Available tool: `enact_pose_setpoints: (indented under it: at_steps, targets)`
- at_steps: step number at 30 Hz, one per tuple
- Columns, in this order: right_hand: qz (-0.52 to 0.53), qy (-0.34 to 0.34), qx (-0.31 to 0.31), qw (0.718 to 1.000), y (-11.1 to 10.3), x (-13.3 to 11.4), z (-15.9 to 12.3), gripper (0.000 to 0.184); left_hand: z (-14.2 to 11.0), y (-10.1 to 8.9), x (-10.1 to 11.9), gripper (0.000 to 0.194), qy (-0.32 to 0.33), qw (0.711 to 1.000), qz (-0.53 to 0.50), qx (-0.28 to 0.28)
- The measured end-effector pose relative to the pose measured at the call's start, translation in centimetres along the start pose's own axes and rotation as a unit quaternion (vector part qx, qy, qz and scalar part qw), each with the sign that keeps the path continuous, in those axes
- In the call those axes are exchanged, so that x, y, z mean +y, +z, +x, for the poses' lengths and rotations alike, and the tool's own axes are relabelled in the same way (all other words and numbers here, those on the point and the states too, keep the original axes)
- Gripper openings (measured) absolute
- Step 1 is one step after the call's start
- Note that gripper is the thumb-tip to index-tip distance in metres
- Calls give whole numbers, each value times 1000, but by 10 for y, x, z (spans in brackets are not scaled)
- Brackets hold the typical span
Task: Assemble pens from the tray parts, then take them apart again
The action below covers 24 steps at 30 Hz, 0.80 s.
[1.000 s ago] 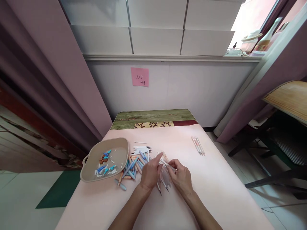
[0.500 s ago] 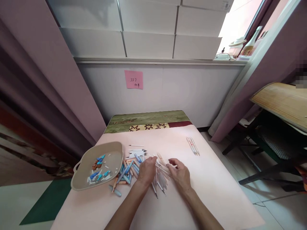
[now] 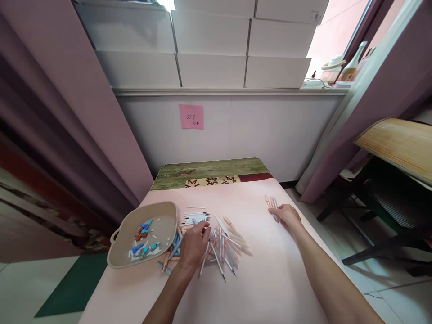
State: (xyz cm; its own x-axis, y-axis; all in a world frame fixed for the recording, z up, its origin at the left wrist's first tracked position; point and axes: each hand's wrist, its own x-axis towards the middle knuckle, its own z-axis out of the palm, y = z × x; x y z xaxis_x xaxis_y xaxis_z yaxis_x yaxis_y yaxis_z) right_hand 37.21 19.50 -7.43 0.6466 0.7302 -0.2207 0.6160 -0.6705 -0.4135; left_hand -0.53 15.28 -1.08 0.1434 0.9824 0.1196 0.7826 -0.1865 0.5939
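A loose pile of pens and pen parts (image 3: 222, 245) lies in the middle of the pink table (image 3: 270, 279). My left hand (image 3: 192, 245) rests on the pile's left side, fingers curled over blue and orange barrels. My right hand (image 3: 286, 213) has reached out to a small group of clear pens (image 3: 272, 204) at the table's right, fingers closed around them. A beige tray (image 3: 148, 211) with several small blue and orange caps stands left of the pile.
The table's far end shows a green and yellow patterned cloth (image 3: 209, 173). A pink note (image 3: 191, 116) hangs on the white wall. Purple curtains hang on both sides. A dark chair and a wooden table (image 3: 398, 144) stand at the right.
My right hand left the pile and moved right to the small group of clear pens. My left hand slid a little left over the pile.
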Motion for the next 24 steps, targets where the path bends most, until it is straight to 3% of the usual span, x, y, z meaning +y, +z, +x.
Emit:
enact_pose_setpoints:
  at_steps: [4, 10, 13, 14, 15, 17, 19, 21, 24]
  targets:
    - [28, -5, 11, 1000, 3, 7, -4, 42, -2, -2, -1, 21, -9, 998, -59, 15]
    - [71, -4, 86, 994, -2, 12, -21, 43, -4, 5, 2, 17, -44, 979, -197, 35]
    - [118, -38, 122, 985, -1, -8, -58, 45, -3, 12, 9, 23, -101, 935, -338, 25]
    - [197, -85, 108, 971, 2, -19, -77, 46, -3, 15, 12, 28, -123, 909, -398, 9]
    - [285, -141, 56, 946, 6, -32, -100, 46, -2, 18, 16, 34, -144, 877, -458, -14]
    - [404, -218, -128, 879, 19, -56, -147, 45, -2, 23, 23, 43, -170, 814, -552, -63]
    - [451, -212, -266, 825, 31, -74, -186, 46, -1, 26, 27, 45, -186, 769, -605, -89]
    - [462, -187, -342, 796, 41, -83, -209, 52, -2, 26, 26, 41, -206, 743, -633, -73]
    - [461, -122, -409, 778, 47, -84, -216, 60, -2, 23, 20, 38, -232, 723, -651, -28]
